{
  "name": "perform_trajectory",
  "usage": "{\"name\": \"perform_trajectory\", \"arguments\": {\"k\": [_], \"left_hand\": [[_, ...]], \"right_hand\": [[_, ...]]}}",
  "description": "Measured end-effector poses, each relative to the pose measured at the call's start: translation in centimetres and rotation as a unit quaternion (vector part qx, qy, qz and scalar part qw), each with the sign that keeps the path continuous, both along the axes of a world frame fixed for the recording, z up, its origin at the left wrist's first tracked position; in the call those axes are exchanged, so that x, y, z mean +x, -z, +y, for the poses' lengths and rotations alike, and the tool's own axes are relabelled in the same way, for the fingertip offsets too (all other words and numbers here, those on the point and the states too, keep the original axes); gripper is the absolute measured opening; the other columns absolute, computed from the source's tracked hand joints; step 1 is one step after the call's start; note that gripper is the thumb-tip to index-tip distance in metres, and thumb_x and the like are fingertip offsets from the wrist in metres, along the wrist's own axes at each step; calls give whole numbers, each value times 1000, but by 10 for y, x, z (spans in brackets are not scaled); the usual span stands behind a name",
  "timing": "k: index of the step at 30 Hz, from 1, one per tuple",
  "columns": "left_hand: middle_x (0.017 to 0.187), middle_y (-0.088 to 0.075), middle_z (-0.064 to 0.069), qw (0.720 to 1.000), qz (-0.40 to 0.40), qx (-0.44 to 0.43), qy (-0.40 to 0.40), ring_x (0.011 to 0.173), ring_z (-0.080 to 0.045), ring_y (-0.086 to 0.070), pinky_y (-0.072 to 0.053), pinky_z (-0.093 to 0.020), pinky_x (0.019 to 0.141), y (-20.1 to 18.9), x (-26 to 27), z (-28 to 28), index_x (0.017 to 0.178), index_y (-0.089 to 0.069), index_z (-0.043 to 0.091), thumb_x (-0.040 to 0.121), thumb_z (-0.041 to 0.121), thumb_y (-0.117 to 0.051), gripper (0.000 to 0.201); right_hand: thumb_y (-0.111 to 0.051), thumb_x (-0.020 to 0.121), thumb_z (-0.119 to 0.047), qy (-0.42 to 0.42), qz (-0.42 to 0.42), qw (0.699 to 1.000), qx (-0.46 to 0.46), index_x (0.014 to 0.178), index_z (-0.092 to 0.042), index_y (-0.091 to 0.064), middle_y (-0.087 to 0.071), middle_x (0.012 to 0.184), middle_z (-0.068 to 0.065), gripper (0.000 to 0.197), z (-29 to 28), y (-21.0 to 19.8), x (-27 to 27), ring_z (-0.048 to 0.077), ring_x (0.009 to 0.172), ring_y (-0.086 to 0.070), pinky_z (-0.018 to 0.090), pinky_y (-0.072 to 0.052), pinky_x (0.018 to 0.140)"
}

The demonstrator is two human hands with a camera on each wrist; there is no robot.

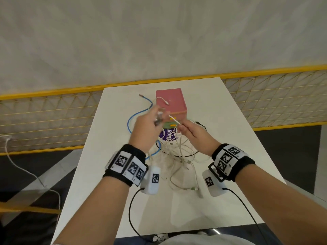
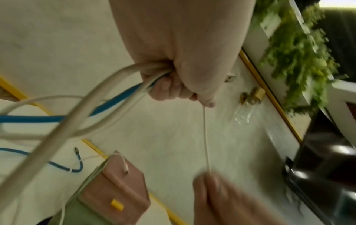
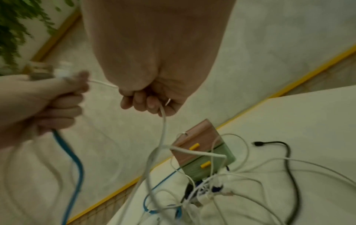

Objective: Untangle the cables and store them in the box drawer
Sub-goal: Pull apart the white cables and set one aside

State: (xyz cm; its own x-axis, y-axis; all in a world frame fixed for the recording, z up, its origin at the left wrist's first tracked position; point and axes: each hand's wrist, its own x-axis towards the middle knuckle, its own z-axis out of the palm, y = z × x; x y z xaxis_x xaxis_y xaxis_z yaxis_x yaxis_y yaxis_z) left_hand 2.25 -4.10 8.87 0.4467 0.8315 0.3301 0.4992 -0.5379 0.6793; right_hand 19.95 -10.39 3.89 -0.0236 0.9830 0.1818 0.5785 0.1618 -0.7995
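While both of your arms reach out over the white table [image 1: 221, 110], your left hand [image 1: 146, 128] is raised with its fingers curled round a bundle of cables: the blue cable [image 2: 115, 97] and thick white cables [image 2: 108, 85]. Your right hand [image 1: 192, 133] pinches a thin white cable [image 1: 175, 120] that runs taut across to your left hand. The tangled cables [image 1: 177, 156] lie on the table between your wrists, with a black cable [image 3: 289, 167] off to the right side. Behind the tangle stands the box [image 1: 170, 103], pink on top and green below, each drawer with a yellow handle and pushed in; one white plug end rests on its lid. A yellow-framed mesh railing [image 1: 44, 110] runs behind the table, against a pale wall.
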Motion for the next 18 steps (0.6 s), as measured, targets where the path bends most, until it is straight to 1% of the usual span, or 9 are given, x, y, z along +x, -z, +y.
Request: {"name": "perform_trajectory", "arguments": {"k": [2, 4, 6, 8, 10, 11, 13, 15, 18], "left_hand": [[70, -57, 8, 996, -51, 38, -65, 52, 0, -47, -38, -11, 54, -9, -9, 12, 94, -53, 19, 95, 24, -60, 8], [68, -52, 13, 992, -69, 50, -90, 56, -4, -51, -35, -11, 54, -12, -13, 16, 92, -51, 21, 96, 21, -59, 9], [75, -55, 19, 997, -51, 24, -49, 61, 4, -57, -37, -7, 55, -11, -7, 8, 105, -57, 23, 95, 16, -57, 12], [77, -56, 20, 999, 4, -15, 32, 59, 11, -56, -39, -5, 56, -3, 3, -4, 120, -57, 25, 96, 18, -57, 25], [71, -61, 5, 995, 59, -36, 71, 54, -2, -54, -44, -22, 56, 5, 11, -12, 114, -58, 21, 96, 29, -57, 19], [69, -60, -1, 995, 70, -32, 66, 54, -9, -52, -43, -30, 56, 8, 12, -11, 109, -57, 20, 96, 31, -57, 17], [64, -55, 7, 998, 48, -3, 27, 50, -5, -49, -39, -23, 52, 6, 9, -1, 101, -56, 20, 95, 22, -59, 7], [64, -51, 11, 998, -10, 41, -43, 50, -4, -49, -34, -16, 49, -4, 0, 12, 99, -57, 18, 95, 17, -60, 5], [63, -51, 6, 991, -50, 80, -97, 52, -13, -48, -38, -24, 53, -13, -9, 20, 99, -57, 15, 96, 25, -58, 10]], "right_hand": [[-34, 101, -23, 14, -9, 1000, -7, 86, -13, -50, -46, 75, 0, 24, -3, 7, 7, 11, 68, -42, 28, -38, 69], [-34, 101, -24, 21, -19, 999, -16, 86, -14, -50, -45, 73, 1, 24, -4, 10, 9, 14, 67, -40, 30, -37, 67], [-34, 101, -24, 21, -15, 1000, -13, 87, -13, -50, -48, 76, 5, 24, -4, 8, 6, 16, 67, -42, 34, -41, 67], [-34, 101, -23, 6, -1, 1000, 5, 92, -13, -52, -52, 80, 3, 22, -2, 1, -2, 10, 68, -44, 28, -42, 69], [-34, 101, -20, -13, 8, 1000, 16, 101, -10, -54, -54, 85, 1, 22, 0, -6, -7, 3, 72, -46, 17, -41, 71], [-34, 101, -20, -17, 8, 1000, 14, 104, -9, -54, -55, 87, 3, 23, 0, -7, -8, 5, 73, -48, 17, -43, 72], [-33, 101, -23, -5, -5, 1000, 1, 98, -9, -52, -54, 84, 5, 24, 0, -2, -3, 15, 75, -50, 34, -49, 77], [-31, 102, -24, 15, -13, 1000, -23, 91, -13, -49, -51, 80, 1, 24, -4, 6, 6, 25, 76, -49, 48, -48, 77], [-31, 102, -23, 19, -16, 998, -50, 88, -13, -48, -50, 79, 2, 24, -7, 10, 8, 28, 76, -49, 46, -46, 79]]}}
